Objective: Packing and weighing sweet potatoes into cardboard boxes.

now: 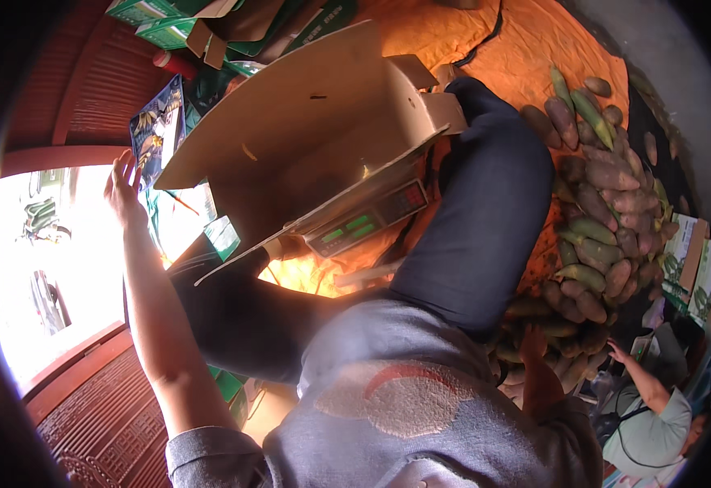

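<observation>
An open cardboard box (290, 138) rests tilted on a digital scale (363, 228) with lit green displays and red keys, between my spread legs. My left hand (125, 185) is raised beside the box's left side, fingers stretched apart, with nothing in it. My right hand (533, 346) reaches down to my right at the near edge of a large pile of oblong produce (607, 203), some reddish-brown and some green. Its fingers look spread in the shadow there, and I see nothing held in them. The exact kind of produce is hard to tell.
An orange sheet (558, 49) lies beneath the pile. Green-and-white cartons (156, 28) stand at the far left, near a dark blue patterned bag (158, 122). More printed cartons (693, 268) stand at the right, by another person (644, 423) reaching toward the pile. Red panelling (95, 407) borders the left.
</observation>
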`<state>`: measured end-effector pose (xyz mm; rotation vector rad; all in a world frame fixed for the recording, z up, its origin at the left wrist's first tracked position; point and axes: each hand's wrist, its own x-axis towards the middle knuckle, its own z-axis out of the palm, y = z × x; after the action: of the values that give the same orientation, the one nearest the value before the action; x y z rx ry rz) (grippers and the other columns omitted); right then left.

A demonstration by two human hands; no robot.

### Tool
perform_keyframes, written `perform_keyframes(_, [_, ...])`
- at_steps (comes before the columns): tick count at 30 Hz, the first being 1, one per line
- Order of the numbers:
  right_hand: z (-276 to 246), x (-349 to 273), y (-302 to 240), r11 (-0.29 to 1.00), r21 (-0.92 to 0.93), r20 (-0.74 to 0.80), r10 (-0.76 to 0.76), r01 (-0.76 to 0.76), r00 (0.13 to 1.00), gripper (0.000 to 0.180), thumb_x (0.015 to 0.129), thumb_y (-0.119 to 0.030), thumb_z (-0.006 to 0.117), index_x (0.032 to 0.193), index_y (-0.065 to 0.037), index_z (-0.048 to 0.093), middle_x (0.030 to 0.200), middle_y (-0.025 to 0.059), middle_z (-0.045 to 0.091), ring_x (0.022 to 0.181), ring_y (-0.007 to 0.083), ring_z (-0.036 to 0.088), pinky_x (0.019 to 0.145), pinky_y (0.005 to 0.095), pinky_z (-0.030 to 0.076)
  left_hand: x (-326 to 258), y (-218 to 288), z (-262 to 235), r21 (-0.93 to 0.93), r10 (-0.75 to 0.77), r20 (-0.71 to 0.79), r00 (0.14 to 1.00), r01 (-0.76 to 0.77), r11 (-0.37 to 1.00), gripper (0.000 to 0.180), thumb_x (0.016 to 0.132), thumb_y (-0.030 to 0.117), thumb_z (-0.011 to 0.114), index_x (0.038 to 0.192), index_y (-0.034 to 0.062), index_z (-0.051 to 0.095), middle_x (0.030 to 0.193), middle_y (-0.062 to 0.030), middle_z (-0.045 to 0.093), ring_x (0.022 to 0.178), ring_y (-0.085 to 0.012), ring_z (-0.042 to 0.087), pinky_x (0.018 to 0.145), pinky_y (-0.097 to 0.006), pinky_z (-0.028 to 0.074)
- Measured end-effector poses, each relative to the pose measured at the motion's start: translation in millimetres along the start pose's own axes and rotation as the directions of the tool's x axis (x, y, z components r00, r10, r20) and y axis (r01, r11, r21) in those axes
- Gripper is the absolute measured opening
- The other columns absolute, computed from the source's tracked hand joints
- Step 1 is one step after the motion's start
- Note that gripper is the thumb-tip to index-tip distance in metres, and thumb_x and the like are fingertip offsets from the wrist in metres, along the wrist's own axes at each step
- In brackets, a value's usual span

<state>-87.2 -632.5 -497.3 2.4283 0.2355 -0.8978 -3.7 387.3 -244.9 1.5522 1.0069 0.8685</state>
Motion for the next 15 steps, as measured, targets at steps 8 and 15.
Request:
perform_keyframes(8, [-123,61,21,0.446,0.827,0.0,0.609,-0.342,0.793,0.099,0.069,-0.047,0.085,0.14,0.005,0.038,0.128,0.0277,0.06,0.116,0.042,0.061,0.097,0.0483,0.049,-29,48,26,0.143,0.163,0.351,0.922,-0.225,0.964,0.038,0.106,0.03,0.051,0.122,-0.0004,0.068,0.123,-0.0117,0.07,0.117,-0.0224,0.066,0.1,-0.036,0.05])
perform_keyframes(15, [-473,90,81,0.442,0.758,-0.639,0.652,0.48,0.408,0.074,0.082,-0.032,0.085,0.133,0.007,0.049,0.127,0.017,0.059,0.114,0.0249,0.059,0.104,0.0377,0.045,-77,89,79,0.282,0.115,0.733,0.67,-0.453,0.846,0.037,0.102,0.028,0.06,0.13,0.003,0.064,0.121,-0.0111,0.071,0.112,-0.0224,0.067,0.097,-0.036,0.052])
